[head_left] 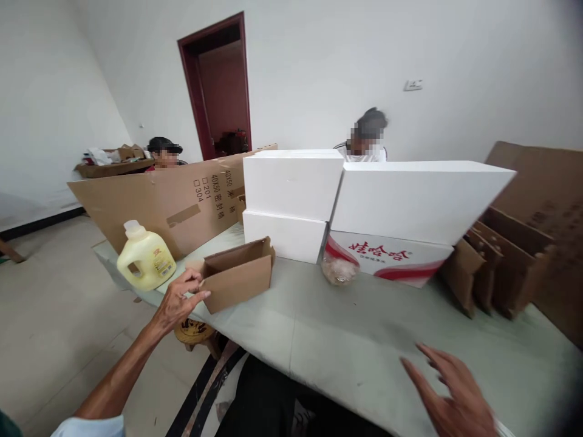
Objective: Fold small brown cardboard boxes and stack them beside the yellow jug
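Observation:
A small open-topped brown cardboard box [240, 282] rests on the table, left of the middle. My left hand [182, 298] grips its left end, with the thumb towards the front side and the fingers around the end edge. Low on the right, over the tabletop, my right hand [450, 391] has thumb and fingers apart and holds nothing; it is slightly blurred. Behind the left hand stands a yellow jug [144, 258] with a handle and a white cap. A clear, crumpled-looking bundle [339, 271] lies farther back on the table.
White boxes [291, 188] are stacked across the table's far side, above a red-and-white printed carton [387, 258]. Several folded cardboard boxes [510, 261] stand at right. A large cardboard sheet [191, 203] borders the left. Two people sit beyond; a stool [195, 332] is below.

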